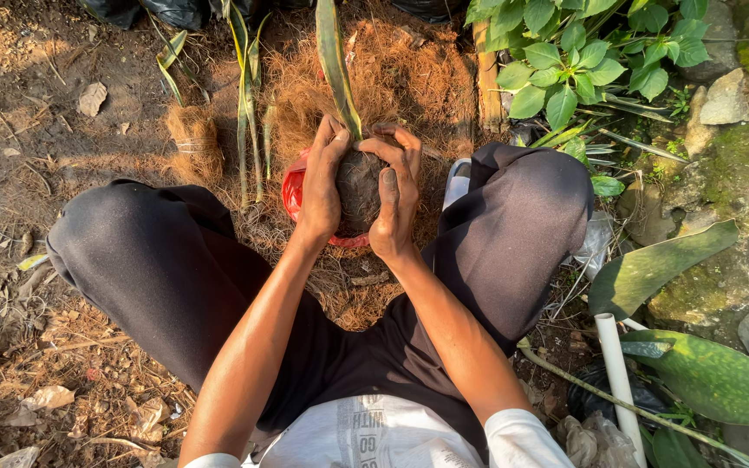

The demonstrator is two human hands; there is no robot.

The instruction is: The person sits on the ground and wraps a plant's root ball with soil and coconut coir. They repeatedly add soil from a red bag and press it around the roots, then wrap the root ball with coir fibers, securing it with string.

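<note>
Both hands cupping a dark root ball at frame centre.
The left hand (321, 186) and right hand (396, 195) grip the soil ball (358, 186) over a red pot (293, 192); its long leaf (336, 65) rises toward the top, brown coconut fibre (409, 78) behind.

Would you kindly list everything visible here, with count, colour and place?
Soil root ball: one, dark, between both hands.
Long leaf: one, green-yellow, rising from the ball.
Red pot: one, under the ball.
Coconut fibre: brown heap, ahead.
Leafy shrub: one, green, upper right.
White pipe: one, lower right.
Broad leaves: two, green, right.
Left hand: clasping the ball.
Right hand: clasping the ball.
</note>
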